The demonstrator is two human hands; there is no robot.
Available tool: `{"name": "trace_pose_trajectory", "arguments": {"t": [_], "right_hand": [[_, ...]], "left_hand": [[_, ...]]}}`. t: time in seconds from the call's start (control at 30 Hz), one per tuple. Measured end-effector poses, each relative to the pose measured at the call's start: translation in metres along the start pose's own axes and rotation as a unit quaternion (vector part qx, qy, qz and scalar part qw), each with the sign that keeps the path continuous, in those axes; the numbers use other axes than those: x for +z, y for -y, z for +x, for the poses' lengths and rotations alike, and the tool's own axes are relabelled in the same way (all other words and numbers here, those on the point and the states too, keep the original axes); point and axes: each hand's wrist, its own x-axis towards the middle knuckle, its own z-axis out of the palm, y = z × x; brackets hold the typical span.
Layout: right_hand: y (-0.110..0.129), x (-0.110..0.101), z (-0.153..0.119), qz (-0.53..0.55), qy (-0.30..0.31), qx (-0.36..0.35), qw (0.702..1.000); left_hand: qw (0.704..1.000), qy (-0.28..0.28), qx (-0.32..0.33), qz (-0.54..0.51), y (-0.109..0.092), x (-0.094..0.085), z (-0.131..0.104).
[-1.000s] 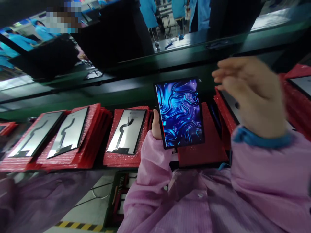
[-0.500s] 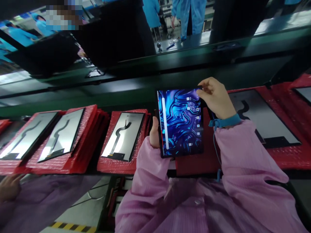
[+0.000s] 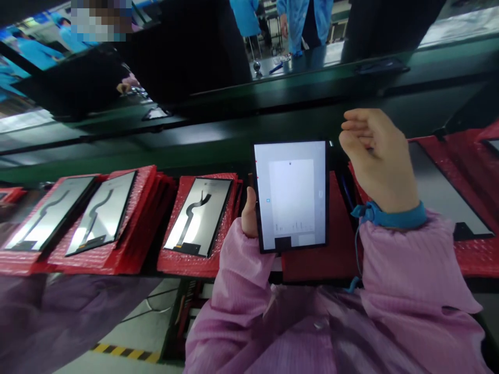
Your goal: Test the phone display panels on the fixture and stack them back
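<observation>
A tablet [image 3: 291, 200] is held upright in my left hand [image 3: 249, 214], the thumb along its left edge and the other fingers hidden behind it. Its lit screen shows a pale page with a large white panel and faint marks, turned sideways. To the right of the tablet's upper corner, my right hand [image 3: 376, 153] hovers apart from it. Its fingers are loosely curled, the thumb a little off them, and nothing shows between them. A blue wrist strap [image 3: 393, 214] with a cord circles that wrist. Beneath the tablet lies a dark red sheet [image 3: 307, 266].
Left, display panels with ribbon cables, one panel [image 3: 198, 217] nearest, lie on stacked red bubble bags [image 3: 132, 234]. Another panel [image 3: 440, 187] lies on red wrap at the right. A green ledge [image 3: 218, 122] runs behind. A neighbour's purple sleeve [image 3: 78, 317] is at lower left.
My right hand has let go of the tablet's upper right corner and moved right and up. The screen has switched from a blue-purple home screen to a pale page.
</observation>
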Motion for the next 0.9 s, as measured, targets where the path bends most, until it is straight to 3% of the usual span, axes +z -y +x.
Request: {"name": "trace_pose_trajectory", "arguments": {"t": [0.1, 0.2, 0.3, 0.37, 0.47, 0.57, 0.9], "right_hand": [[0.010, 0.002, -0.025, -0.064, 0.040, -0.105, 0.992], [0.011, 0.011, -0.056, -0.103, 0.165, -0.204, 0.960], [0.002, 0.022, -0.072, -0.123, 0.250, -0.234, 0.932], [-0.008, 0.027, -0.069, -0.135, 0.232, -0.197, 0.943], [-0.021, 0.031, -0.055, -0.156, 0.145, -0.107, 0.971], [-0.025, 0.030, -0.049, -0.152, 0.094, -0.083, 0.980], [-0.004, 0.017, -0.119, -0.138, 0.171, -0.152, 0.964]], "left_hand": [[1.000, -0.002, 0.000, -0.003, 0.000, 0.005, 0.001], [1.000, -0.011, 0.006, -0.007, -0.002, 0.010, 0.001], [1.000, -0.015, -0.012, -0.001, -0.005, 0.014, 0.000], [1.000, -0.012, -0.019, 0.014, -0.005, 0.014, 0.000], [1.000, 0.007, -0.013, 0.024, -0.003, 0.012, 0.001], [0.999, 0.040, -0.020, 0.006, -0.001, 0.011, 0.003], [0.997, -0.005, -0.080, -0.016, -0.007, 0.009, 0.002]]}}
